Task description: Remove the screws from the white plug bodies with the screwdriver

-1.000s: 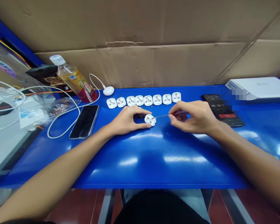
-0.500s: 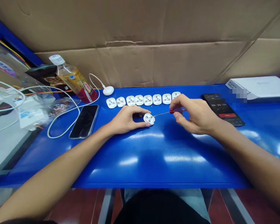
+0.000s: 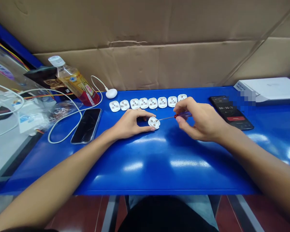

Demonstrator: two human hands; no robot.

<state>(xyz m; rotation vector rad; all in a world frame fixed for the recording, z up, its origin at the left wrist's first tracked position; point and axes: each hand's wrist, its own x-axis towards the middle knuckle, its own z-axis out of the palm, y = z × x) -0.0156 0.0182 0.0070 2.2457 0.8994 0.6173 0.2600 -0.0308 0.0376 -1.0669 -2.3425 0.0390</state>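
Head camera looking down: my left hand (image 3: 131,123) pinches a white three-pin plug base (image 3: 154,122) on the blue workbench (image 3: 159,167). My right hand (image 3: 200,119), apart from it, grips a red-handled screwdriver (image 3: 182,114), its tip at the plug's edge. Eight more bases (image 3: 147,103) sit in a row just beyond.

The person is wearing a black top (image 3: 166,216) that is showing just below the front edge of the bench (image 3: 159,192), with light blue trousers (image 3: 200,209) showing on either side of it. A dark strip of fabric (image 3: 26,230) is showing at the bottom left of the view, too cut off to tell more. Both forearms (image 3: 62,164) are bare, tapering to a slim left hand (image 3: 130,124) and right hand (image 3: 203,120).
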